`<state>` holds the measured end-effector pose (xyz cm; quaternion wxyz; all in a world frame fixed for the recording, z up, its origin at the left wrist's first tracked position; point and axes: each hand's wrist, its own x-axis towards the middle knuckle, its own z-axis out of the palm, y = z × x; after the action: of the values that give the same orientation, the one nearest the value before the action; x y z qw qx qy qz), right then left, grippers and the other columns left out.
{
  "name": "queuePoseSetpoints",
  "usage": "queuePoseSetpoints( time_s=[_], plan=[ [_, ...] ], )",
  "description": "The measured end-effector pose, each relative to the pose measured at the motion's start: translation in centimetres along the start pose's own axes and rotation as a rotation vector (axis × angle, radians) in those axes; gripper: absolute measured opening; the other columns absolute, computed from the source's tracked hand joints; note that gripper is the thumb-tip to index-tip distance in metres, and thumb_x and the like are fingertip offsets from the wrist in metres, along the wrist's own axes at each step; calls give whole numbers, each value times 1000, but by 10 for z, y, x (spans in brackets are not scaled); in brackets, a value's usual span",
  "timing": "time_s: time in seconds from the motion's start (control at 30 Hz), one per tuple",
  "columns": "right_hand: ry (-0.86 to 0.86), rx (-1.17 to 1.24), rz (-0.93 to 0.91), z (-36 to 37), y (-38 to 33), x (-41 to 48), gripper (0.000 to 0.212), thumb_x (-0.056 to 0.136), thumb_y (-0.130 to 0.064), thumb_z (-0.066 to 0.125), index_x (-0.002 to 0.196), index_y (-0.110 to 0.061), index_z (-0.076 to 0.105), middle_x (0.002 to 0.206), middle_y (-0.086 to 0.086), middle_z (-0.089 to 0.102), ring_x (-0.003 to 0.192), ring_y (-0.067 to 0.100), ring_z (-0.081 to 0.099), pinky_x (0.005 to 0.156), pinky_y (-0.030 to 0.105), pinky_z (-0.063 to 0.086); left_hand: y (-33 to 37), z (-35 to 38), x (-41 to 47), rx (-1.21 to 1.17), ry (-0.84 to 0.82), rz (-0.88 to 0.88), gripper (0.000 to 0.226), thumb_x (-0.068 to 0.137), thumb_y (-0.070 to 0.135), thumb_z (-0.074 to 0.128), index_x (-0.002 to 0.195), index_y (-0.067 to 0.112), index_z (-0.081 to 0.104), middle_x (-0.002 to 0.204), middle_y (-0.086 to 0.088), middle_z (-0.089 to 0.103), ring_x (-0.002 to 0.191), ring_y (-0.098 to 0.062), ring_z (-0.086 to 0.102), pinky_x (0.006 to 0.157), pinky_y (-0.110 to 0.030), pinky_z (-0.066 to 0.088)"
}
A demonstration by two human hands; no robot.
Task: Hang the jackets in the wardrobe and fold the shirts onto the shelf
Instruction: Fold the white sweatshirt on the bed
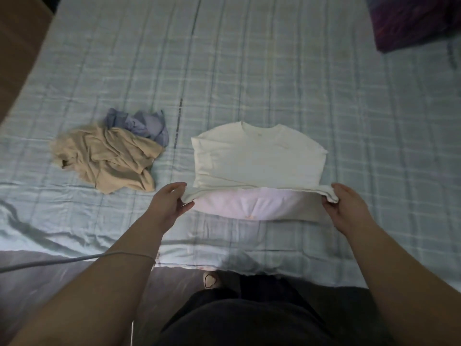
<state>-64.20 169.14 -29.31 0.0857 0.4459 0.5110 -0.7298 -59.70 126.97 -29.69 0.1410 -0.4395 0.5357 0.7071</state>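
A cream-white shirt (pixel 259 156) lies on the bed with its collar away from me and its sleeves folded in. Its near edge is lifted off the sheet, showing the pale underside (pixel 252 204). My left hand (pixel 172 201) pinches the near left corner of that fold. My right hand (pixel 346 203) grips the near right corner. A crumpled beige shirt (pixel 107 158) lies to the left, and a crumpled lavender-blue shirt (pixel 144 124) sits partly under its far edge.
The bed is covered by a pale green checked sheet (pixel 249 58). A dark purple patterned item (pixel 414 21) lies at the far right corner. A brown wooden surface (pixel 17 46) borders the bed's left. A grey cable (pixel 62 259) crosses my left forearm.
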Motion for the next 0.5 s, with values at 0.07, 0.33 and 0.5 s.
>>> queuePoseSetpoints(
  time_s=[0.07,0.33,0.5],
  plan=[
    [-18,8,4,18,-19,14,12,98,-5,54,93,-13,60,90,9,62,80,15,61,60,24,59,19,17,12,-31,31,11,7,99,10,57,99,12,64,88,-6,67,84,-23,67,77,-39,56],
    [-38,7,25,73,-67,96,9,97,-7,57,95,-15,60,102,9,62,92,20,63,61,25,59,86,72,86,-119,44,40,8,100,16,51,96,16,58,94,-8,71,80,-17,72,74,-32,57],
    [-38,-15,-1,104,-80,158,20,94,-13,59,113,-16,55,110,4,57,95,16,63,73,23,57,110,103,146,-188,-28,42,17,102,17,44,91,17,58,80,-7,76,90,-20,70,85,-33,54]
  ],
)
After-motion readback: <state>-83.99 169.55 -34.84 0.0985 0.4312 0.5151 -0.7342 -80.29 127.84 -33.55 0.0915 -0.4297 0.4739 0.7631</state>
